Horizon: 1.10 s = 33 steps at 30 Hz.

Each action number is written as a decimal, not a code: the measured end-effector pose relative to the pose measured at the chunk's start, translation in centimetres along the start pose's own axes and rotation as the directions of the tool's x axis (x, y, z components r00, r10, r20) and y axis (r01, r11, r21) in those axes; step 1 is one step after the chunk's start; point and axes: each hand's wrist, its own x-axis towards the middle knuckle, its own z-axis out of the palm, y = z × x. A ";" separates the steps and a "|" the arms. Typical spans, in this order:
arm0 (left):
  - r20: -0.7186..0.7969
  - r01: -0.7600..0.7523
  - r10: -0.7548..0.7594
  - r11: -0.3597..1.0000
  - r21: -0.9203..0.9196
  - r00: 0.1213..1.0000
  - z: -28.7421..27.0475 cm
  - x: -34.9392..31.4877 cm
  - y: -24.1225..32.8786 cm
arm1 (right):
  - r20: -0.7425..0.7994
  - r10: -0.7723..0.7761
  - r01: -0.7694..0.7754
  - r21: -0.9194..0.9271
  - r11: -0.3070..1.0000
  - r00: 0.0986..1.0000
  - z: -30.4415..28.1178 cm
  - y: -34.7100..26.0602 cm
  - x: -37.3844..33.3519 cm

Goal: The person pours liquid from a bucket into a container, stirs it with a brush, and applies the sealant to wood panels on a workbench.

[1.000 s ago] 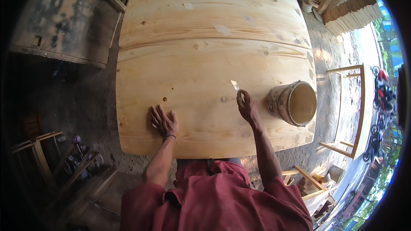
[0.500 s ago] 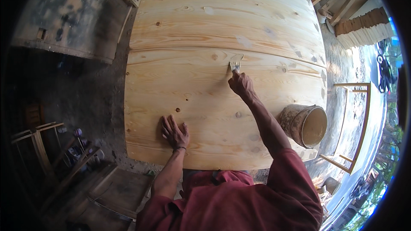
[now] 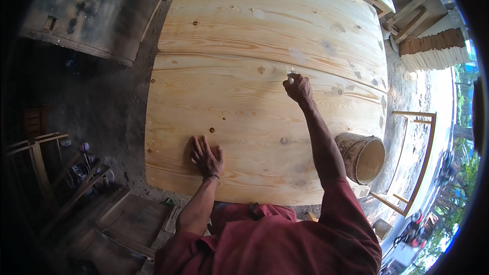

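A broad pale wooden panel (image 3: 244, 97) with knots, grey filler patches and a seam across it lies in front of me. My right hand (image 3: 299, 87) is closed round a putty knife (image 3: 291, 78) just on the near side of the seam. The fist hides most of the knife; a light bit of it shows, with a whitish smear beside it on the wood. Lying flat with fingers spread, my left hand (image 3: 208, 158) presses on the panel's near left part and holds nothing.
A dirt-stained bucket (image 3: 369, 160) leans with its mouth towards me at the panel's right edge. Right of it stands a slim wooden frame (image 3: 430, 147). Stacked wood pieces (image 3: 433, 51) sit at the far right, a dark board (image 3: 86, 15) at the far left, and frames (image 3: 38, 158) lower left.
My right hand has moved a little right and turned, so the putty knife's flared blade, visible before, is now mostly hidden. My left hand stays in place. The whole view has tilted slightly.
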 end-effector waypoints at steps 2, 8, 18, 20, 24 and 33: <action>-0.036 -0.022 0.023 1.000 0.016 0.999 0.3 0.0 -0.3 | -0.024 -0.073 0.071 -0.083 0.994 0.997 2.3 1.4 -1.5; 0.006 0.010 -0.010 1.000 -0.002 1.000 0.2 -0.2 -0.4 | 0.053 0.024 -0.030 0.121 0.992 0.998 -0.4 1.6 -1.8; 0.003 0.039 -0.039 0.999 -0.007 0.999 0.3 -0.1 -0.1 | 0.040 -0.015 0.011 0.094 0.996 0.999 -0.9 2.2 -3.2; 0.013 0.038 -0.038 0.999 0.001 0.999 0.4 0.1 0.0 | 0.140 -0.024 -0.002 0.181 0.984 0.990 0.2 2.2 -5.2; 0.026 0.048 -0.047 0.999 -0.009 0.999 0.0 -0.5 -0.1 | 0.371 0.001 -0.081 0.198 0.977 0.929 -2.0 0.4 -5.4; 0.032 0.032 -0.032 0.999 -0.006 0.999 -0.1 -0.2 0.2 | 0.221 0.065 -0.144 0.364 0.920 0.973 0.8 1.9 -3.8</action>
